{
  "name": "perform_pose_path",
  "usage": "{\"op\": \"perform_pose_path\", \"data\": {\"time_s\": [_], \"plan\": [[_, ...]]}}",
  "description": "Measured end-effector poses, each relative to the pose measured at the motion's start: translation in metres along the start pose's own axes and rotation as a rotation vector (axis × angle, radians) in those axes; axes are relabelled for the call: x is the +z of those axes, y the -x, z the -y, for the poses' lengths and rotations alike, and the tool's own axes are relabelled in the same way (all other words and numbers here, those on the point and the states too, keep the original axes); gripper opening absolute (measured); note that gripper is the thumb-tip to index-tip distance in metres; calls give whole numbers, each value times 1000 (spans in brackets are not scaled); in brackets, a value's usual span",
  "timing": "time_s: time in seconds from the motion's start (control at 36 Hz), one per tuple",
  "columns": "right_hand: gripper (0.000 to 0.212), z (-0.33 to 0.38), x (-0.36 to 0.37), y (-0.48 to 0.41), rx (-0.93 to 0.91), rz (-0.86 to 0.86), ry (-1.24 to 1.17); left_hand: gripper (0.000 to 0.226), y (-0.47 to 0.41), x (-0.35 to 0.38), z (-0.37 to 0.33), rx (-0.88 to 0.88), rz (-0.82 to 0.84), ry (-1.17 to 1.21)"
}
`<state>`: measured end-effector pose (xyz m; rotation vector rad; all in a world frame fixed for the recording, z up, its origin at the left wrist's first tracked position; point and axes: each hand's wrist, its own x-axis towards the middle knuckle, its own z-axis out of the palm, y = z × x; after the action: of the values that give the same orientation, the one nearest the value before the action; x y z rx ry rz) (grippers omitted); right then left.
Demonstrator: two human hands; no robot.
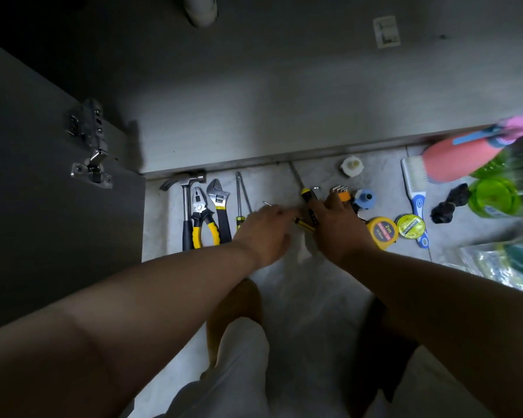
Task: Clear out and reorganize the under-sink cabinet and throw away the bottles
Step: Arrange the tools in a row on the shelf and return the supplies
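The under-sink cabinet stands open with a bare floor. On the tiles in front of it lies a row of tools: a hammer, yellow pliers, an adjustable wrench and a long screwdriver. My left hand is blurred and reaches over a small yellow screwdriver; its grip is hidden. My right hand holds a black and yellow screwdriver by the handle. A pink bottle and green bottles lie at the right edge.
The dark cabinet door with its hinge hangs open on the left. Right of my hands lie hex keys, a yellow tape measure, a tape roll, a blue-handled brush and plastic bags. A white drain pipe hangs above.
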<state>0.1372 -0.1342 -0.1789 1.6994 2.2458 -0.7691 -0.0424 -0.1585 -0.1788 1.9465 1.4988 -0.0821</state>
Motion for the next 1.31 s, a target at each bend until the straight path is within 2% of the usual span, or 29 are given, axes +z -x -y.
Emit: {"op": "perform_pose_path", "data": {"time_s": [0.08,0.22,0.33,0.42,0.47,0.53,0.61,0.69,0.86,1.0,1.14,1.31], "plan": [[66,-1,4,-1,3,8,-32,52,-8,7,-13,5,102,-74],[51,3,13,2,25,-46,-104,34,-15,8,-20,-135,120,151],[53,9,18,5,38,-8,-111,36,-12,8,-12,-194,69,130],[52,14,19,8,35,21,-165,16,-10,6,-5,-230,-32,174],[58,19,20,8,27,45,-183,7,-8,2,-1,-271,-106,266],[60,27,22,6,14,49,-188,11,-4,-2,6,-304,-177,349],[47,45,27,4,-5,24,-250,18,4,-8,18,-314,-257,432],[45,63,33,2,-31,31,-317,17,15,-12,28,-320,-298,478],[44,75,36,-3,-82,19,-458,27,27,-9,34,-298,-253,551],[21,74,29,-7,66,-73,-636,37,22,-9,29,-272,-264,637],[20,72,17,-4,216,57,-908,27,17,-8,30,-273,-260,652],[13,69,20,-4,271,42,-814,18,25,-3,39,-248,-271,557]]}}
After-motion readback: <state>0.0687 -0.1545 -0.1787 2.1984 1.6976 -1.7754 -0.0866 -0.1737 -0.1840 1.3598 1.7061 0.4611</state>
